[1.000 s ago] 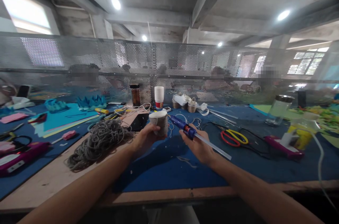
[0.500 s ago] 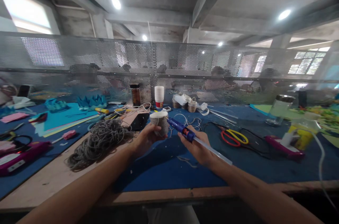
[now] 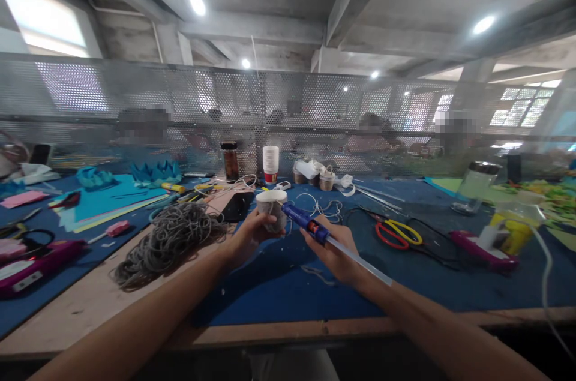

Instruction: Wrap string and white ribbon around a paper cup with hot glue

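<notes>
My left hand [image 3: 252, 232] is wrapped round a paper cup [image 3: 271, 204] whose side is covered in grey cord, its white rim facing up. In my right hand [image 3: 335, 252] is a blue hot glue gun [image 3: 306, 222], with a long clear glue stick [image 3: 360, 261] sticking out of its back. The gun's nozzle points left at the cup's upper right side, touching it or very close. A tangled heap of grey cord [image 3: 168, 243] lies left of my left hand.
Red and yellow-handled scissors [image 3: 398, 234] lie to the right, near a magenta power strip [image 3: 483, 251] and a glass jar [image 3: 474, 189]. Behind the cup stand stacked paper cups [image 3: 270, 164] and a brown jar [image 3: 229, 162]. A perforated metal screen [image 3: 306, 99] closes off the back.
The cup has tipped slightly toward me, showing more of its opening. The glue gun has shifted slightly down and left, staying close to the rim.
</notes>
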The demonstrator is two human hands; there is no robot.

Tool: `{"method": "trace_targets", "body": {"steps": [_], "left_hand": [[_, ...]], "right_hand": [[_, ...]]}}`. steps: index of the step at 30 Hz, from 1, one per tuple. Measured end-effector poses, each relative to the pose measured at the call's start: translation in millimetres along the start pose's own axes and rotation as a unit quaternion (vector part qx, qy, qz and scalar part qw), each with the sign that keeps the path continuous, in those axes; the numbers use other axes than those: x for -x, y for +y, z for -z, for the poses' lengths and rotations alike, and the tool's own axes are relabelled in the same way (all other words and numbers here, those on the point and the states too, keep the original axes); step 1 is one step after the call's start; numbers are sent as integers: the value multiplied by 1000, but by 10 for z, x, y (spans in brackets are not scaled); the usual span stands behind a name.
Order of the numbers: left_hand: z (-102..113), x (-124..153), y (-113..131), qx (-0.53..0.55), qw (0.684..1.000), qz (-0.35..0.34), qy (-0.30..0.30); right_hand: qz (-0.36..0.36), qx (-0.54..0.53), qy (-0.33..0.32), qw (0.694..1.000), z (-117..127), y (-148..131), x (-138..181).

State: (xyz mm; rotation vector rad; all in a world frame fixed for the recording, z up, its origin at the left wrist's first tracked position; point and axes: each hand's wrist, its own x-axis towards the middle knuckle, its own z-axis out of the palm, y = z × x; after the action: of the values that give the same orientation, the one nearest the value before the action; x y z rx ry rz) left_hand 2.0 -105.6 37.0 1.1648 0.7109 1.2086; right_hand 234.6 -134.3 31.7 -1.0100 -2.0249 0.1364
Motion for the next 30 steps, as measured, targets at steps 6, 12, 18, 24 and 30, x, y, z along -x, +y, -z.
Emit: {"method": "trace_targets", "body": {"steps": [6, 12, 18, 24, 30], "left_hand": [[-5, -2, -2, -2, 1000, 0, -3], [-13, -5, 6, -10, 1000, 12, 3], [-19, 11, 19, 2, 1000, 9, -2], [-1, 20, 32, 12, 1000, 13, -2], [8, -2, 22, 39, 999, 12, 6]], "right_hand": [[18, 3, -2, 1000, -8, 7, 7], [23, 15, -8, 1000, 0, -2, -5], [23, 7, -4, 1000, 4, -4, -2], [10, 2, 2, 1000, 7, 19, 3], [-2, 11, 18, 1000, -10, 34, -10]]}}
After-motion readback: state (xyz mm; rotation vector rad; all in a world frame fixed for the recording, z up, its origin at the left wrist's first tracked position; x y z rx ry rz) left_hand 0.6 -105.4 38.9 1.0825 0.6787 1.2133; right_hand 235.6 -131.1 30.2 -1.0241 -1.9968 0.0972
